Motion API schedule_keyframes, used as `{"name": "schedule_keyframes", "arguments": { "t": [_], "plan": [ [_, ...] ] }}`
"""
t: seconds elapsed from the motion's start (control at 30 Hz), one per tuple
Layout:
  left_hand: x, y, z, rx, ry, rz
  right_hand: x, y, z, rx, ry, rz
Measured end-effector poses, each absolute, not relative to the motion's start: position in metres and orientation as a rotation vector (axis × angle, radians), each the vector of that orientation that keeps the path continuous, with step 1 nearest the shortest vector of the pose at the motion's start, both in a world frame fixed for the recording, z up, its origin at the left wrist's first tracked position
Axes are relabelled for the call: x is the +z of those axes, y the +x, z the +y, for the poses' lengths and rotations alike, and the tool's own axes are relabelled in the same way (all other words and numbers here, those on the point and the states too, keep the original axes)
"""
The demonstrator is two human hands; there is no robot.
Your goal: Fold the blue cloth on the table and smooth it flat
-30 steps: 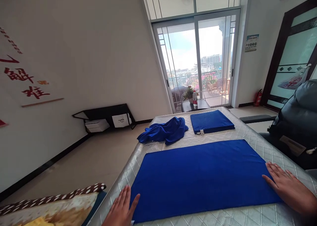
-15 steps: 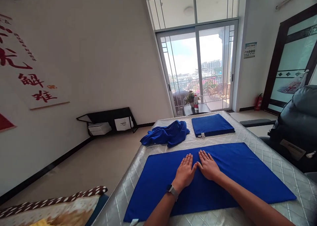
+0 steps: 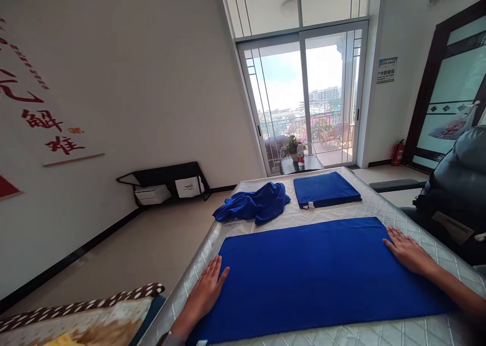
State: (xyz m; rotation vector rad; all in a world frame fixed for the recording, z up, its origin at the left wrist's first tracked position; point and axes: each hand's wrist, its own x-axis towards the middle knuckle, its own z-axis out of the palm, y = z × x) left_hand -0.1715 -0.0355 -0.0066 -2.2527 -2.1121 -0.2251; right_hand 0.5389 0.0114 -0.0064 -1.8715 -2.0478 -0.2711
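A blue cloth (image 3: 304, 275) lies spread out flat and smooth on the quilted silver mattress (image 3: 357, 331). At its left edge, my left hand (image 3: 207, 288) rests with the fingers stretched out and the thumb apart. My right hand (image 3: 410, 252) lies flat by the cloth's right edge, fingers extended, holding nothing. Beyond the spread cloth, a crumpled blue cloth (image 3: 254, 203) sits at the far left. To the right of that heap is a neat stack of folded blue cloths (image 3: 326, 189), with white tags showing at the front.
A black armchair (image 3: 455, 184) stands close on the right. Past the mattress's far end is a small dark table (image 3: 304, 165) bearing a plant and a bottle (image 3: 300, 154). A patterned blanket (image 3: 114, 310) is at lower left; a low black shelf (image 3: 170, 181) lines the wall.
My hands have moved apart from the cloth's middle, the left one out to the left edge and the right one out to the right edge. The cloth's surface looks smoother.
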Motion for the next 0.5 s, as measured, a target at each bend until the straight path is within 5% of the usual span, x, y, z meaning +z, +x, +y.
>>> {"name": "schedule_keyframes", "arguments": {
  "t": [0.2, 0.5],
  "plan": [
    [0.016, -0.141, -0.009, -0.342, -2.151, -2.197, 0.016, 0.522, 0.026, -0.198, -1.996, -2.051],
    [0.033, 0.073, 0.061, -0.440, -2.674, -1.506, 0.051, 0.295, 0.057, 0.040, -1.390, -2.478]
  ]
}}
